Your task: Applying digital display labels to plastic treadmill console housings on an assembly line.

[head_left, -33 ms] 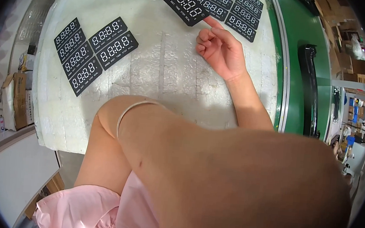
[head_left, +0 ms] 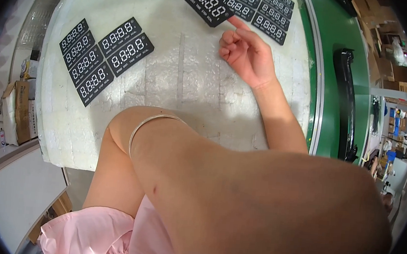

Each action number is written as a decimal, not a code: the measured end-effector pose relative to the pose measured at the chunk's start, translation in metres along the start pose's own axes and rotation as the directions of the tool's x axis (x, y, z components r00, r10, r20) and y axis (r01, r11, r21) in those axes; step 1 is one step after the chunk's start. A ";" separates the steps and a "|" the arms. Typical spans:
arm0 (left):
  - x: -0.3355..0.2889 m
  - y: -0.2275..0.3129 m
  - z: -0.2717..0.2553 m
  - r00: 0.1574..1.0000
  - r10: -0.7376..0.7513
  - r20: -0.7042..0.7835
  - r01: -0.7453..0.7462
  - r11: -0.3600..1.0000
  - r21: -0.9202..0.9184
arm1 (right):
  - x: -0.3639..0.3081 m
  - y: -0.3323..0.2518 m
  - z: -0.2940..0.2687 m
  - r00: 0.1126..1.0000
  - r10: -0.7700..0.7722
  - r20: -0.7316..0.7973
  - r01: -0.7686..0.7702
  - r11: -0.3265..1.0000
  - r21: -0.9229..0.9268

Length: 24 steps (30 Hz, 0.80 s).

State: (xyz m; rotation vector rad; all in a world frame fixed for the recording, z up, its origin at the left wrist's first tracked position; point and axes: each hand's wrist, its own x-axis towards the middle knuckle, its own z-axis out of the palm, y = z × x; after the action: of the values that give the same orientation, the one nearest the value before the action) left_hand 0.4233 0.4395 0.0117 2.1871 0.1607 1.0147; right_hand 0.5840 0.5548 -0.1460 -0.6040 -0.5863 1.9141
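The black card (head_left: 207, 4) met my half-curled right hand (head_left: 252, 56) at eleven o'clock; whether pinched, or my left hand's state, I couldn't tell.

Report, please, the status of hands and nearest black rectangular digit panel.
Right hand: fingertip at right end of panel. Left hand: out of view. Bent bare arm blocks lower view.

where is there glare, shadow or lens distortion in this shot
In the head view, shiny patches on the white tabletop catch glare; soft shadow falls beside the large foreground limb, which looks blurry; straight edges bow and the picture's corners go black; the dark display panels look fairly crisp.
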 end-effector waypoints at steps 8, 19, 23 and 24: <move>0.001 -0.001 0.013 1.000 -0.007 0.014 0.008 0.997 -0.072 | 0.000 -0.006 0.000 0.999 -0.007 0.037 0.008 1.000 -0.007; 0.002 -0.026 0.003 0.998 0.060 0.037 -0.055 0.990 -0.131 | 0.003 0.000 -0.001 0.999 0.007 0.044 -0.008 1.000 0.003; 0.003 -0.037 -0.003 0.996 0.080 0.043 -0.073 0.987 -0.146 | 0.004 -0.001 -0.002 0.999 0.003 0.032 -0.003 1.000 -0.006; -0.002 -0.034 -0.005 0.996 0.078 0.045 -0.071 0.986 -0.153 | 0.003 0.000 -0.002 0.999 0.001 0.034 -0.001 1.000 0.000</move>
State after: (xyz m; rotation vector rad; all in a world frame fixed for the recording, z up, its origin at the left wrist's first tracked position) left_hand 0.4246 0.4669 -0.0093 2.0912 -0.0218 0.9782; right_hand 0.5839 0.5578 -0.1477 -0.5730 -0.6075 1.9288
